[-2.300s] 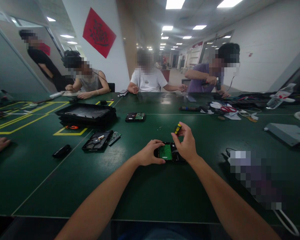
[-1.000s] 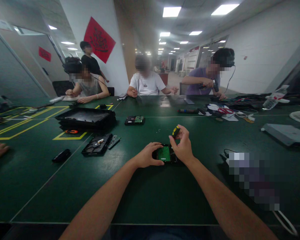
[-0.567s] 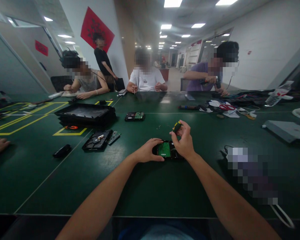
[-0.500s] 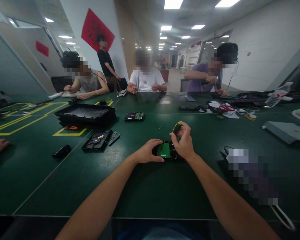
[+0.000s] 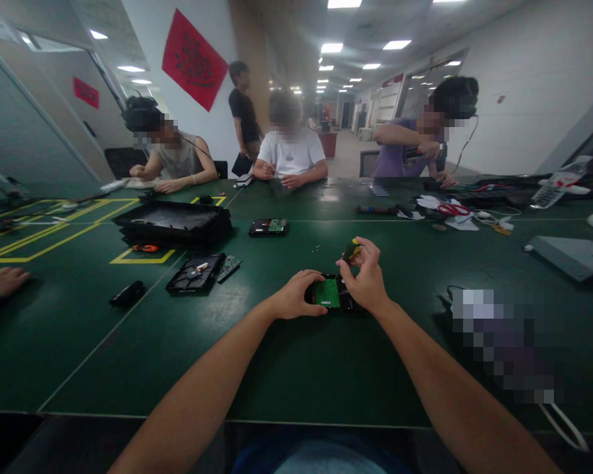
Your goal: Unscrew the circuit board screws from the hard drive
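Observation:
A hard drive (image 5: 327, 293) with a green circuit board facing up lies flat on the green table in front of me. My left hand (image 5: 297, 295) grips its left end, thumb along the near edge and fingers over the far edge. In my right hand (image 5: 367, 278) is a short screwdriver with a green and yellow handle (image 5: 351, 249), pinched between thumb and fingers above the drive's right part. The screwdriver's tip is hidden behind the hand. Several tiny pale pieces, perhaps screws, lie on the table beyond the drive.
Another hard drive (image 5: 268, 227) lies farther back. To the left are an opened drive (image 5: 196, 273), a loose circuit board (image 5: 228, 268), black trays (image 5: 172, 224) and a black object (image 5: 127, 293). A grey box (image 5: 570, 257) stands right. Co-workers sit across the table; someone's hand (image 5: 4, 282) rests at far left.
The view has shifted slightly. My hands keep nearly the same hold, with the screwdriver turned a little. In the background, the standing person has moved right.

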A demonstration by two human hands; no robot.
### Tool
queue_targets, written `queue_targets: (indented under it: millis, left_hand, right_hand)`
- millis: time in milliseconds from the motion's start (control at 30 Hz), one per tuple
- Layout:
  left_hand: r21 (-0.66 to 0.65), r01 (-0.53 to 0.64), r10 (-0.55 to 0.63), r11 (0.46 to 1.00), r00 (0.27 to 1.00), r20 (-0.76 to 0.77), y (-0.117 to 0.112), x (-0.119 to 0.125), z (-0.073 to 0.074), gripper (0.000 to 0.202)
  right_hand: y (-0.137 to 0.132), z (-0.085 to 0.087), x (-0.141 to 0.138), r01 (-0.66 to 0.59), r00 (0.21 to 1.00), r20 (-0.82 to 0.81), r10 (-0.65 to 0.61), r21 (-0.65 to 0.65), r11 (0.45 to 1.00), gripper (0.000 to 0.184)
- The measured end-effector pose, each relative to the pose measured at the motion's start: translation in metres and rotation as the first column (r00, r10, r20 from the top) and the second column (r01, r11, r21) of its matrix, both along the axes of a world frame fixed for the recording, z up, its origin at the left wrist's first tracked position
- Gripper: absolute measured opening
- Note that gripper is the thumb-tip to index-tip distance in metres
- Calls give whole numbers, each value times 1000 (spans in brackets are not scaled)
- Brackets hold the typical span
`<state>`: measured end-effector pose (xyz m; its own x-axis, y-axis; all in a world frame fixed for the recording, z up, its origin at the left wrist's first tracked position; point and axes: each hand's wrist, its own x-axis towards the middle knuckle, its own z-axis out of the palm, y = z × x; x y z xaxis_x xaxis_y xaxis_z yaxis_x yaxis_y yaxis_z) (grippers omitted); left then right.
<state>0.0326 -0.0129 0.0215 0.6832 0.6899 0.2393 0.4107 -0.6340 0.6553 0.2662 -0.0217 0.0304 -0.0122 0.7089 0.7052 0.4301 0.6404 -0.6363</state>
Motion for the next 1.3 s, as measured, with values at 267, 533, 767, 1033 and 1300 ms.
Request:
queue_targets:
  millis: [267, 533, 767, 1033, 1300]
  left_hand:
    - [-24, -8, 8, 1000, 1000, -2, -3, -1, 5, 79]
    - [-48, 9, -9, 999, 1000, 9, 1, -3, 3, 85]
    - [-84, 26, -26, 996, 1000, 2, 4, -5, 1, 90]
    - [-74, 23, -22, 997, 1000, 10, 2, -2, 1, 90]
    - [-64, 23, -23, 998, 1000, 3, 1, -1, 2, 87]
  right_hand:
    - [2, -2, 2, 23, 1000, 6, -23, 3, 1000, 67]
    - [2, -4, 2, 21, 1000, -18, -22, -21, 1000, 69]
    - [1, -3, 3, 25, 1000, -7, -25, 9, 1000, 68]
    - [0, -2, 1, 62, 998, -10, -61, 35, 997, 67]
    - [-1, -2, 1, 53, 999, 8, -53, 31, 998, 70]
